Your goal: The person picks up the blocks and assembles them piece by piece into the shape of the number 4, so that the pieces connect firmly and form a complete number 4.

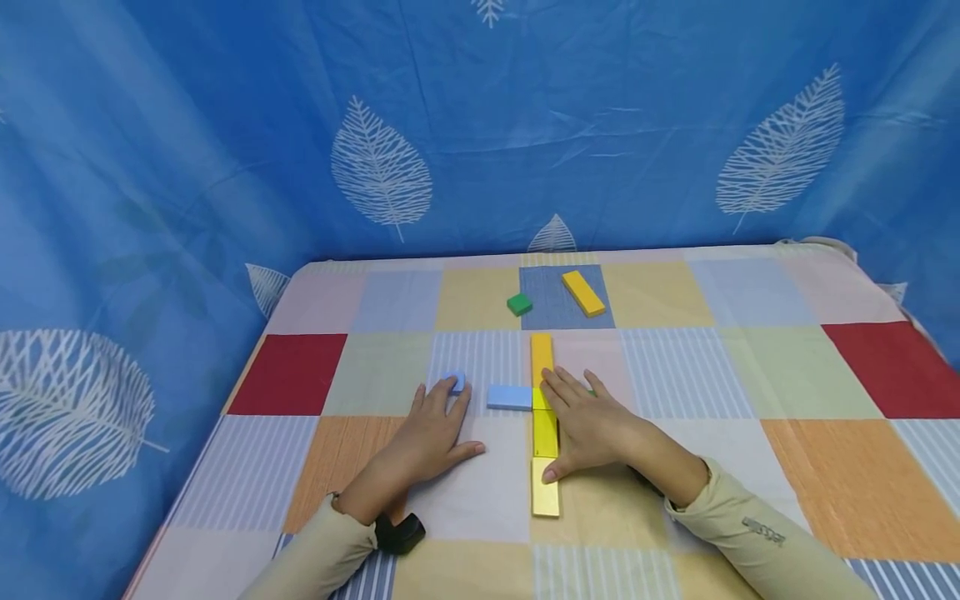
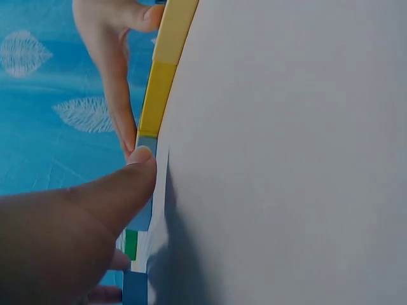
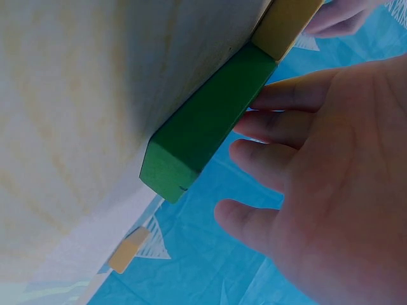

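In the head view, blocks form a column: an orange-yellow block (image 1: pixel 542 352) at the far end, bright yellow blocks (image 1: pixel 545 435) in the middle and a pale yellow block (image 1: pixel 545 500) nearest. A blue block (image 1: pixel 510 397) butts against the column's left side. My right hand (image 1: pixel 600 425) spreads over the column's right side, thumb at the pale block. It mostly hides a green block, whose length shows in the right wrist view (image 3: pixel 206 117) beside the straight fingers. My left hand (image 1: pixel 431 437) lies with extended fingers, fingertips on a small blue block (image 1: pixel 457 383).
A small green block (image 1: pixel 519 304) and an orange-yellow block (image 1: pixel 583 294) lie farther back on the table. The patchwork tablecloth (image 1: pixel 480 500) spreads to either side of the hands. A blue curtain with white leaves (image 1: pixel 525 125) hangs behind the table.
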Motion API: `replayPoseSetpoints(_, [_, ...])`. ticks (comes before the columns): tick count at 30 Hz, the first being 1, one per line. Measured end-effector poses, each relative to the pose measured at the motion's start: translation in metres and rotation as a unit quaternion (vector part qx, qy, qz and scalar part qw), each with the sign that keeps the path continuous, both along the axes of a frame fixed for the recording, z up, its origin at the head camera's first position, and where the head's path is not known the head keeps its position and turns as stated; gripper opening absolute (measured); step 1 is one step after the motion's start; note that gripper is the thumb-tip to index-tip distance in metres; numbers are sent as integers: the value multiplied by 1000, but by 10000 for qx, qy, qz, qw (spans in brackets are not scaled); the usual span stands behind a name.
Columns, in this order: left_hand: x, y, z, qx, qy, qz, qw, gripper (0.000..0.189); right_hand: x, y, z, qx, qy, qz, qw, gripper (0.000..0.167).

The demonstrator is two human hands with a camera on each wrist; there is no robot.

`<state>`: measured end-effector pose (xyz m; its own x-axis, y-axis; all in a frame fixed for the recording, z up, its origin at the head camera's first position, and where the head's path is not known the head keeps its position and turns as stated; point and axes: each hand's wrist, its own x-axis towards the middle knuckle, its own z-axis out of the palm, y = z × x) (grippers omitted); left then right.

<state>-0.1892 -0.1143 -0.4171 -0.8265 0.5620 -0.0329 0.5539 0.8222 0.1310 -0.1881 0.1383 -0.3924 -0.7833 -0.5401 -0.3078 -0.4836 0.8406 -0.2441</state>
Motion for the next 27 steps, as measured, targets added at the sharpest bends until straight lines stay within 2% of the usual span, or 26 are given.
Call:
replayPoseSetpoints(7, [-2,3,1,83,69,-447,9989,70,-1,-1,-1,11,-26,1,10000,122])
replayPoseSetpoints(11, [-4,2,2,212,-9,-597,9980,63,0,0,0,26,-31,-4,10000,123])
replayPoseSetpoints(27, [-8,1,1,419,-111,-808,9958,60,0,-1,1,23,-65,-89,9999,124])
